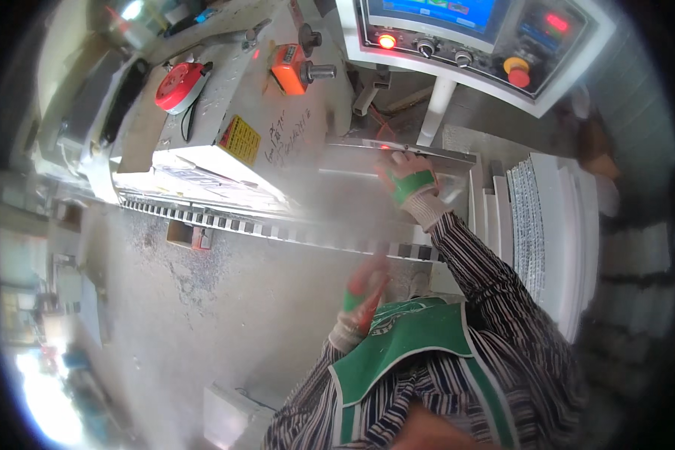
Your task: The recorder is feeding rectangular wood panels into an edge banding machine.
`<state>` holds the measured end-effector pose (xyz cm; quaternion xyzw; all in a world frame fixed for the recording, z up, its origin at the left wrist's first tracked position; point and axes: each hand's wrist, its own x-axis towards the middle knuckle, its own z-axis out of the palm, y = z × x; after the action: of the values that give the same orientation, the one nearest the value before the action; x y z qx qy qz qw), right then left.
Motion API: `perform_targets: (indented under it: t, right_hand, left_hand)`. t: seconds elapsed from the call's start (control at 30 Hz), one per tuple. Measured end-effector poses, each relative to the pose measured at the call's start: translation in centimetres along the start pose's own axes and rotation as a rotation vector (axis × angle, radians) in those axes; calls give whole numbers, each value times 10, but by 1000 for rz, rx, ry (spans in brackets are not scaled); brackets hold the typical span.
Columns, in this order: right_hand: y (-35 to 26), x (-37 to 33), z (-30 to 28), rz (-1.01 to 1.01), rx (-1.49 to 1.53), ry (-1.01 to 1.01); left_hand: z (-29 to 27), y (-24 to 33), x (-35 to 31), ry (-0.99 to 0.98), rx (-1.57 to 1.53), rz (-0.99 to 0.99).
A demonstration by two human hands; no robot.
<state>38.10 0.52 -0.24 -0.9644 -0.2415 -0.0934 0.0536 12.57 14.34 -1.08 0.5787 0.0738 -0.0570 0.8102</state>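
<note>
My right hand point(412, 178), in a pale glove with a green band, reaches forward to the machine's infeed. Its fingers are spread at the long metal guide rail point(450, 154); whether they press on a board there is blurred. My left hand point(364, 294), in a red, green and white glove, is low in front of my green apron point(409, 330) and smeared by motion. Its fingers cannot be made out. Between the hands runs the machine's toothed conveyor track point(277, 229). A pale hazy surface point(345, 196) lies beyond the track.
A control panel point(472, 61) with a screen, lit red button and red stop knob stands ahead. Stacked white boards point(555, 217) are at my right. The machine housing point(202, 161) carries a red round reel point(180, 86) and an orange dial point(289, 71). A small box point(189, 235) sits under the track.
</note>
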Motion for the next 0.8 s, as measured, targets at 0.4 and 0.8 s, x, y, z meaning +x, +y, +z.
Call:
perform_targets:
  t: [0.4, 0.8]
  right_hand:
    - [-48, 35, 13, 25, 57, -116]
    - [-81, 59, 37, 55, 229, 138]
  left_hand:
    - [-38, 1, -57, 278, -57, -213]
    - [-22, -13, -100, 280, -34, -231]
